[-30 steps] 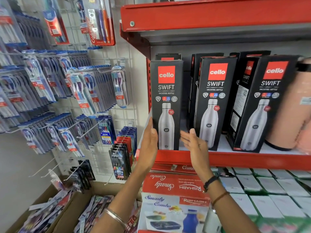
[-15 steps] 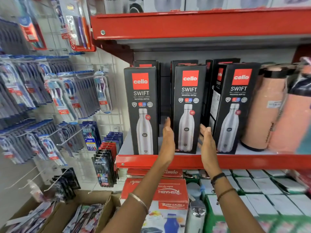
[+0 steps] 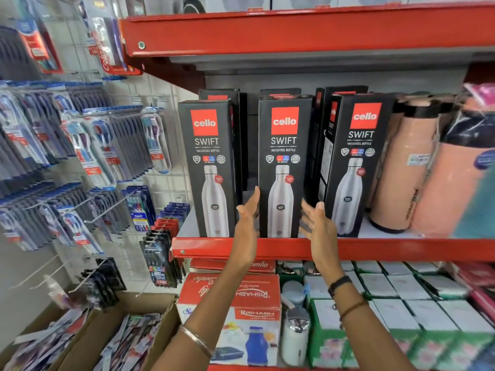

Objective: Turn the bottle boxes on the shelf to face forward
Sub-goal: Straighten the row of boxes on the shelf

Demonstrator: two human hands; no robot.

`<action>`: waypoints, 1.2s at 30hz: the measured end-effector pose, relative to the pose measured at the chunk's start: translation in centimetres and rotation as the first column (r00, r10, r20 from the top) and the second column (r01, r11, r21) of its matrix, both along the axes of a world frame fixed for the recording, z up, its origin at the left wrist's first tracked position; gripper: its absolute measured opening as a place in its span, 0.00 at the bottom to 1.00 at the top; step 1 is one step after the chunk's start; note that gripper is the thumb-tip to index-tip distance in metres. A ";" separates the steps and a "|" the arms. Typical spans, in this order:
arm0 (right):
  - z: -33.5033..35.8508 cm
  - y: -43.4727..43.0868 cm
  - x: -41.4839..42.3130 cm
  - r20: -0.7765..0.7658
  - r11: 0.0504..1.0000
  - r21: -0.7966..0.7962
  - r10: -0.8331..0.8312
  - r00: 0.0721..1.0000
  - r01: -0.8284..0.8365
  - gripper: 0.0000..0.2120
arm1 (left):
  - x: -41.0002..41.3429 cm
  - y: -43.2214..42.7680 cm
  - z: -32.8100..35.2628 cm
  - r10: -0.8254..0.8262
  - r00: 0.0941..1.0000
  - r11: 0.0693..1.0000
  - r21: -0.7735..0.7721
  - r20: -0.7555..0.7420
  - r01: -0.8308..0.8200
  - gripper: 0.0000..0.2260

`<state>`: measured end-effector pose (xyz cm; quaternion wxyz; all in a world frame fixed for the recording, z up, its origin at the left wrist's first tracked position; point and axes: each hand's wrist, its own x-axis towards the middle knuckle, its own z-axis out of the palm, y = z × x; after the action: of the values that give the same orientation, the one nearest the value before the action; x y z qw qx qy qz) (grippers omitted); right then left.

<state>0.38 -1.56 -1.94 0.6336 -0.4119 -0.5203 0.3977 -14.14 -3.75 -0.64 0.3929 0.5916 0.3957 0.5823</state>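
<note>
On the red shelf (image 3: 375, 249), right at its front edge, the middle bottle box (image 3: 284, 167) stands upright with its printed face toward me, between the left box (image 3: 207, 170), also square, and the right box (image 3: 353, 167), which is angled so its side panel shows. I have my left hand (image 3: 247, 218) flat and open by the middle box's left edge, and my right hand (image 3: 316, 223) spread in the gap on its right, fingers loose; whether either palm touches the cardboard I cannot tell. I judge the risk to be in that narrow gap: these boxes are tall and narrow, so a careless nudge from my right hand could tip the angled box against the peach flasks (image 3: 407, 167) beside it, or drag the middle one off the lip. Compared with half a second ago, my hands flank the same box, but the right one has opened wider and drifted toward the angled box.
</note>
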 end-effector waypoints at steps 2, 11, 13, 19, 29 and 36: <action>0.1 -0.2 0.1 0.011 1.000 -0.004 0.003 1.000 -0.003 0.26 | 0.1 -0.4 0.1 0.019 1.000 1.000 -0.012 -0.018 -0.019 0.34; 0.0 -1.3 2.4 0.017 0.989 0.140 -0.060 0.998 0.057 0.28 | 4.1 -1.9 -1.1 0.337 0.939 0.893 0.291 0.070 -0.343 0.23; -0.1 -1.3 4.4 -0.071 0.948 0.251 -0.185 0.980 0.198 0.26 | 6.3 -2.0 -0.9 0.255 0.965 0.906 0.335 0.056 -0.258 0.23; 0.5 1.0 10.3 -0.143 0.934 0.167 -0.295 0.945 0.316 0.26 | 12.0 0.8 -0.5 0.050 0.992 0.987 0.160 -0.112 -0.032 0.31; 0.6 3.2 13.6 -0.040 0.999 -0.049 -0.011 0.999 0.009 0.32 | 14.6 4.1 0.9 0.004 0.992 0.992 -0.127 0.123 0.012 0.24; 0.7 1.3 14.1 -0.040 1.000 0.019 -0.011 0.999 0.012 0.39 | 14.4 2.5 0.4 0.067 0.998 0.996 -0.063 0.012 -0.066 0.46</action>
<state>14.48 -0.21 -1.19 0.6500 -0.4008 -0.5091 0.3972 0.22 -1.21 -0.27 0.3945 0.5614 0.4302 0.5866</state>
